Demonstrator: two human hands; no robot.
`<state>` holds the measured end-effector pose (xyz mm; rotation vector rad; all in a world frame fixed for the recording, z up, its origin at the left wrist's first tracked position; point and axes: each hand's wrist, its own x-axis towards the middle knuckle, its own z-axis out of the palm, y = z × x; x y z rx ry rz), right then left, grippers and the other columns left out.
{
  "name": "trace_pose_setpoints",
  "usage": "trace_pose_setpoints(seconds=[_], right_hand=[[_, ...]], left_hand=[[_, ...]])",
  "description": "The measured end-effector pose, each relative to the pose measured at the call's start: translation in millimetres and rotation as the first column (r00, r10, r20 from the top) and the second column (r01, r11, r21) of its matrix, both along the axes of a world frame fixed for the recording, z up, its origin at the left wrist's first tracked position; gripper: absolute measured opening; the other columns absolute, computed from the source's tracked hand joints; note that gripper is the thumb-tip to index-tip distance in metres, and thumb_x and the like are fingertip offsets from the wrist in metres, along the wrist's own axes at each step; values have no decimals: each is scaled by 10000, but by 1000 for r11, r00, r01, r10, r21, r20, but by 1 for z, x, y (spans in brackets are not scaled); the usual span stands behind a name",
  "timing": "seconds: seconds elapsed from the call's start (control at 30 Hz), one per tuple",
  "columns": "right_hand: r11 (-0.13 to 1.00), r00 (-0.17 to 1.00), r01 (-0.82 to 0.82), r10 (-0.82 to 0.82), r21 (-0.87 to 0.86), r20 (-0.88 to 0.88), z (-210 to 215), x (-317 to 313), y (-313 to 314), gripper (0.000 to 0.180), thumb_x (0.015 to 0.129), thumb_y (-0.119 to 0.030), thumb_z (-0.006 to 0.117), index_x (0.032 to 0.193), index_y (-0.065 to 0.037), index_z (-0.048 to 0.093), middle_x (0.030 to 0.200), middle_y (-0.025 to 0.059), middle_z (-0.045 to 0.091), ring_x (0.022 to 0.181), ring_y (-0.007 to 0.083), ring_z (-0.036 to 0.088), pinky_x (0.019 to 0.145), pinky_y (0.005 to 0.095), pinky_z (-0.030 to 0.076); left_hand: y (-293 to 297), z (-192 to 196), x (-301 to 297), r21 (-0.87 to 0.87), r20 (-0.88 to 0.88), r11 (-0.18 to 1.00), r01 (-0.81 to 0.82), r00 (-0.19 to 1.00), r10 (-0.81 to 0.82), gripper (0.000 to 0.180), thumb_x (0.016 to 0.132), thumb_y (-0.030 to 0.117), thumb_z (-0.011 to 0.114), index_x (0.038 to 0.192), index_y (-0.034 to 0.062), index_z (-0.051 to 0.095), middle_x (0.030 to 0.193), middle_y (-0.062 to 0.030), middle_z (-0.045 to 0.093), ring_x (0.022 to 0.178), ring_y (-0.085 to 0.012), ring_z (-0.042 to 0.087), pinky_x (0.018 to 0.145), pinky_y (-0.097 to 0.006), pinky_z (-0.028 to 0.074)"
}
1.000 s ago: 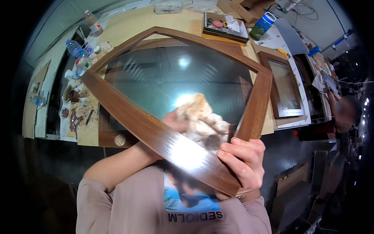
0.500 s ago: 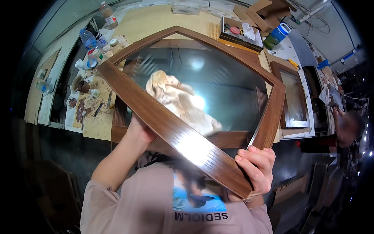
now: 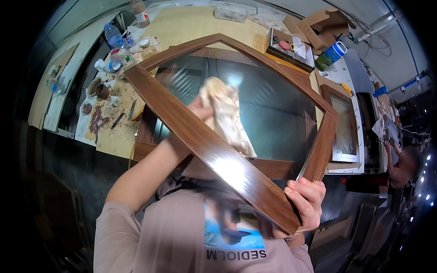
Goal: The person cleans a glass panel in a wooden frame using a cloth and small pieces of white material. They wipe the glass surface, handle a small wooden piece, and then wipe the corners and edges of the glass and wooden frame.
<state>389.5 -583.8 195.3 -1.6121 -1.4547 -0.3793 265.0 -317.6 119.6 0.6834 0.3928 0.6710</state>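
A brown wooden frame with a glass pane is held up tilted in front of me. My right hand grips its lower right corner, fingers wrapped over the wood. My left arm passes behind the near rail, and my left hand shows through the glass. Its closed fingers hold a crumpled cream cloth against or close to the pane's far side; contact cannot be told. Below the raised frame, another brown wooden panel lies on the workbench, mostly covered by it.
Bottles, jars and a brown-stained cup crowd the bench's left side. At the back right are a tray of odds and ends, a cardboard box and a blue-green bottle. A smaller glazed frame lies right. Another person stands far right.
My left hand has moved up and right behind the glass with the cloth, and now shows through the pane. The cloth hangs more upright. My right hand keeps its grip on the corner.
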Motion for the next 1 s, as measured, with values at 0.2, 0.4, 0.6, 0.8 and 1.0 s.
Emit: trace_pose_setpoints(seconds=[0.2,0.4,0.6,0.8,1.0], right_hand=[[1000,999,-1,2,5,-34,3,-3,2,236,728,-150,722,949,-68,740,964,64,721,928,240,636,900,389,409],[1000,1000,4,-4,-11,-29,4,-2,-1,258,716,-174,727,952,-69,735,955,68,721,919,249,633,894,400,410],[1000,1000,4,-4,-2,-27,-13,12,-9,532,841,-538,609,950,-29,722,939,116,700,924,311,623,887,472,436],[999,1000,-28,28,-29,1,-54,32,-25,337,796,-305,640,981,-40,735,985,104,723,1009,317,655,1067,508,401],[995,997,-33,40,-99,68,-78,32,-31,305,736,-103,668,1025,-39,740,1057,104,727,1074,317,658,1105,493,390]], left_hand=[[7,12,-3,5,25,1000,21,999,-22,621,985,-22,503,1545,134,284,1365,-130,555,1175,-267,633,949,-397,597],[-29,2,-19,-231,102,931,282,959,-265,544,964,27,586,1476,79,409,1359,-117,563,1154,-249,642,979,-389,565],[-44,48,-111,-75,-389,938,338,856,-340,389,766,-99,606,1152,-115,647,1143,-211,680,1122,-286,655,940,-373,547],[30,106,-198,553,-369,833,17,902,226,336,842,6,521,1120,-90,683,1032,-182,725,888,-218,727,800,-316,596],[50,112,-128,947,-303,267,178,766,566,414,845,-38,488,1223,0,655,1095,-142,677,939,-229,671,835,-373,568]])
